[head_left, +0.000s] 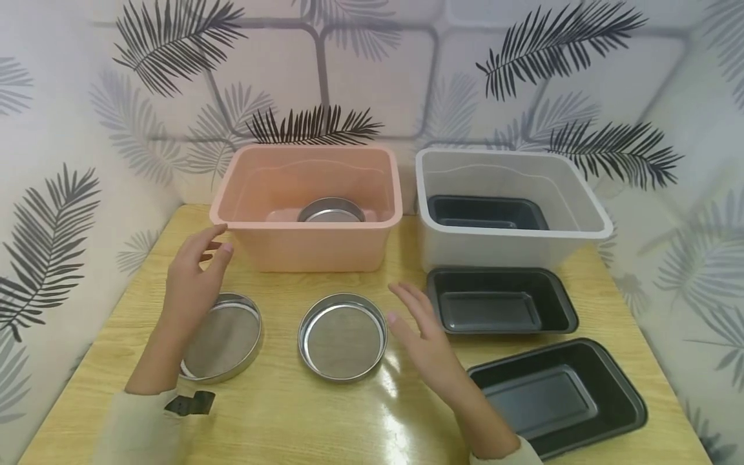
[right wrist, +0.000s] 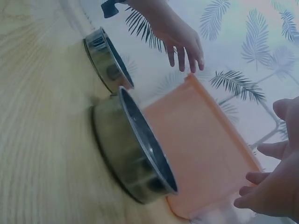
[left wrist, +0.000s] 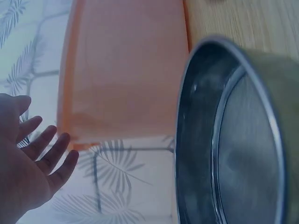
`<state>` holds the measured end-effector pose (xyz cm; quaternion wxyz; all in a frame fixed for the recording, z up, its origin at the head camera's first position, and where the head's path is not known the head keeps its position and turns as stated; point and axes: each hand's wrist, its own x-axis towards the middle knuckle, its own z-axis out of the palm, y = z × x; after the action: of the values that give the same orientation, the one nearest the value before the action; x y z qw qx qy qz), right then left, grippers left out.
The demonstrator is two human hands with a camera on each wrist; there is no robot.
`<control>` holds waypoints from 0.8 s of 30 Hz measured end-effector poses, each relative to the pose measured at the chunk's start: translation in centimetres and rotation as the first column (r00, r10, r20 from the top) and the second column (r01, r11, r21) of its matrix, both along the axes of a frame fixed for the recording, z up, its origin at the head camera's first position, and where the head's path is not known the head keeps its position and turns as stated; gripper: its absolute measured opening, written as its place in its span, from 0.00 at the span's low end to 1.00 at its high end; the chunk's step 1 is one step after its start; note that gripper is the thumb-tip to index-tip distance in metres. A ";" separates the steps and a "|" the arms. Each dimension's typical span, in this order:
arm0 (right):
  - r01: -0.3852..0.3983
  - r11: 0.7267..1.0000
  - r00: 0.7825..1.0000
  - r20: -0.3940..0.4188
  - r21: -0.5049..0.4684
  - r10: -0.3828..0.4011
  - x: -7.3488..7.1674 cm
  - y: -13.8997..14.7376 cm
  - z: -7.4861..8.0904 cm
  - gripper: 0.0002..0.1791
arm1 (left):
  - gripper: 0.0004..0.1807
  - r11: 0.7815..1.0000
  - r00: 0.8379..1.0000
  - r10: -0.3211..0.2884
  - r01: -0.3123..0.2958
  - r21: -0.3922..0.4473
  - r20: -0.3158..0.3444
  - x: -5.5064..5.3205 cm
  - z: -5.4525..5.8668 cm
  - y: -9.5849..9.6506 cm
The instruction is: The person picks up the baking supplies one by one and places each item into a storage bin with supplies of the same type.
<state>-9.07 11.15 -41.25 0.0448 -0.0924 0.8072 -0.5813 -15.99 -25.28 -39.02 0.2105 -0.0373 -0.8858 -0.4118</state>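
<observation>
My left hand [head_left: 192, 284] is raised at the front left corner of a pink plastic bin [head_left: 308, 250], fingers loosely bent and holding nothing. Beneath that forearm lies a round steel pan [head_left: 232, 336], partly covered by the arm in the head view. A second round steel pan [head_left: 344, 342] sits on the table in front of the bin. To its right hovers my right hand [head_left: 427, 349], fingers spread and relaxed, with nothing in it. Inside the pink bin is another round pan [head_left: 332, 212]. The left wrist view shows the left hand [left wrist: 30, 163] apart from the pan's rim.
Right of the pink bin stands a white plastic bin [head_left: 494, 252] with a dark loaf pan [head_left: 485, 213] in it. In front are a dark loaf pan [head_left: 491, 310] and another loaf pan [head_left: 540, 400], set at an angle by my right forearm. Patterned wall covering [head_left: 378, 77] borders the wooden table [head_left: 279, 420].
</observation>
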 end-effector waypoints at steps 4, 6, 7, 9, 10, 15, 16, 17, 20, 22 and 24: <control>0.027 0.999 0.999 0.018 -0.024 -0.026 0.0 -1.2 -0.6 0.28 | 0.24 0.999 0.999 0.021 -0.022 0.050 0.028 -1.2 -0.3 -1.6; 0.036 0.999 0.999 0.022 -0.035 -0.035 0.0 -1.6 -0.7 0.28 | 0.25 0.997 0.998 0.019 -0.024 0.068 0.060 -1.7 -0.5 -2.3; 0.037 0.998 0.999 0.026 -0.042 -0.036 0.0 -1.8 -0.7 0.28 | 0.26 0.997 0.997 0.015 -0.021 0.079 0.078 -2.0 -0.6 -2.5; 0.042 0.998 0.998 0.038 -0.048 -0.040 0.1 -2.1 -0.8 0.28 | 0.27 0.995 0.994 0.001 -0.011 0.099 0.105 -2.6 -0.6 -2.9; 0.046 0.998 0.998 0.043 -0.048 -0.044 0.1 -2.2 -0.9 0.28 | 0.27 0.994 0.993 -0.010 -0.004 0.113 0.118 -2.9 -0.6 -3.1; 0.060 0.997 0.996 0.065 -0.058 -0.056 0.2 -2.8 -1.9 0.27 | 0.29 0.986 0.983 -0.071 0.044 0.159 0.168 -4.3 -0.7 -3.9; 0.066 0.996 0.996 0.072 -0.064 -0.061 0.2 -2.9 -2.2 0.27 | 0.29 0.986 0.983 -0.075 0.048 0.158 0.170 -4.6 -0.7 -4.0; 0.072 0.995 0.994 0.086 -0.070 -0.066 0.2 -3.0 -2.5 0.27 | 0.30 0.985 0.980 -0.088 0.059 0.160 0.176 -4.9 -0.8 -4.2; 0.103 0.991 0.988 0.125 -0.085 -0.092 0.1 -3.3 -3.3 0.27 | 0.30 0.979 0.975 -0.137 0.107 0.171 0.176 -5.7 -1.0 -4.6; 0.124 0.988 0.983 0.147 -0.097 -0.109 0.0 -3.5 -3.9 0.27 | 0.30 0.971 0.969 -0.179 0.145 0.191 0.171 -6.2 -1.1 -4.9; 0.131 0.985 0.981 0.160 -0.112 -0.112 -0.1 -3.7 -4.6 0.27 | 0.31 0.962 0.962 -0.206 0.166 0.216 0.179 -6.5 -1.1 -5.1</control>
<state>-9.17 7.48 -45.82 0.0654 -0.0004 0.7683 -0.6367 -22.50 -30.34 -40.09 0.0836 -0.0579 -0.8495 -0.5178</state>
